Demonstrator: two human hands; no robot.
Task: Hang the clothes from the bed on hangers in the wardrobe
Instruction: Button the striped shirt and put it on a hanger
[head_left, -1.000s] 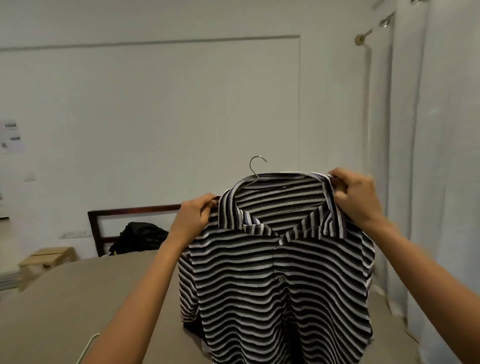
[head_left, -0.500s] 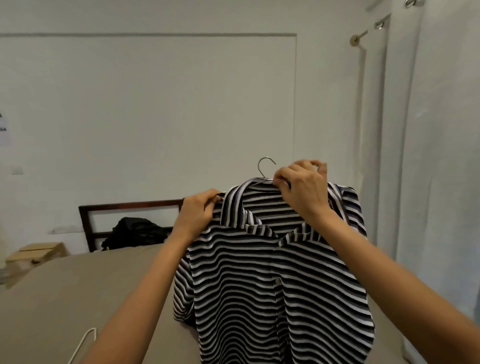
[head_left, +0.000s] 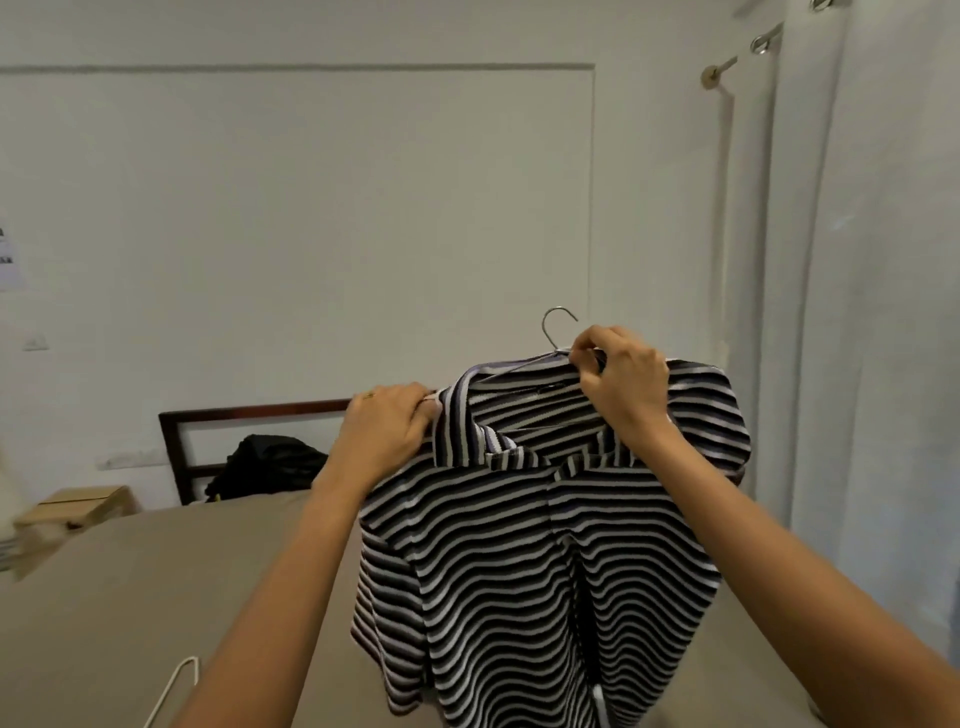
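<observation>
A black-and-white striped collared shirt (head_left: 498, 561) hangs in front of me on a hanger, held up above the bed (head_left: 104, 597). Only the hanger's metal hook (head_left: 557, 325) shows, sticking up behind the collar. My left hand (head_left: 387, 434) grips the shirt's left shoulder at the collar edge. At the back of the collar, just below the hook, my right hand (head_left: 621, 382) pinches the shirt and the hanger's neck. The wardrobe is out of view.
A second white hanger (head_left: 174, 686) lies on the beige bed at lower left. Behind the bed stand a dark wooden frame (head_left: 260, 410) with a black bag (head_left: 270, 462) and a cardboard box (head_left: 78, 506). White curtains (head_left: 872, 312) hang at right.
My right hand moved from the shirt's right shoulder to the middle of the collar by the hook. The shirt and both hands shifted slightly to the right.
</observation>
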